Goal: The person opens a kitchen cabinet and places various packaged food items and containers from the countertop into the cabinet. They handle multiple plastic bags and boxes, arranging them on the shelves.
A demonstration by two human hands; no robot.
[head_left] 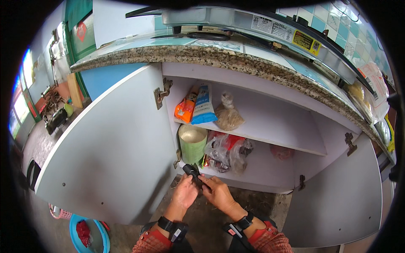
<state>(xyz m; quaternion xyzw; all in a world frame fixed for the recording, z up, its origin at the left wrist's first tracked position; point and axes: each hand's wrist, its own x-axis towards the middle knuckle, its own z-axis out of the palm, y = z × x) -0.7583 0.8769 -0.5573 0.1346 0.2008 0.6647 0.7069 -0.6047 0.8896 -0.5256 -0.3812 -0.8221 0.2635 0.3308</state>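
Observation:
In front of an open low cabinet, both my hands meet around a small dark object [190, 169], black and rounded at its upper end; its kind I cannot make out. My left hand [184, 192] is closed around its lower part. The fingers of my right hand [217, 193] are closed against its right side. Just beyond it stands a green cylindrical container [192, 146] with a pale top. Beside that container lie clear and red plastic bags [230, 152]. On the shelf [274, 137] above rest an orange packet [186, 109], a blue-and-white packet [204, 106] and a tied clear bag [229, 117] with brownish contents.
The left cabinet door [109, 152] and right cabinet door [337, 194] stand wide open on either side. Overhead juts the stone countertop edge [202, 55], carrying a gas stove [236, 21]. A blue basin [75, 236] with red cloth sits on the floor at lower left.

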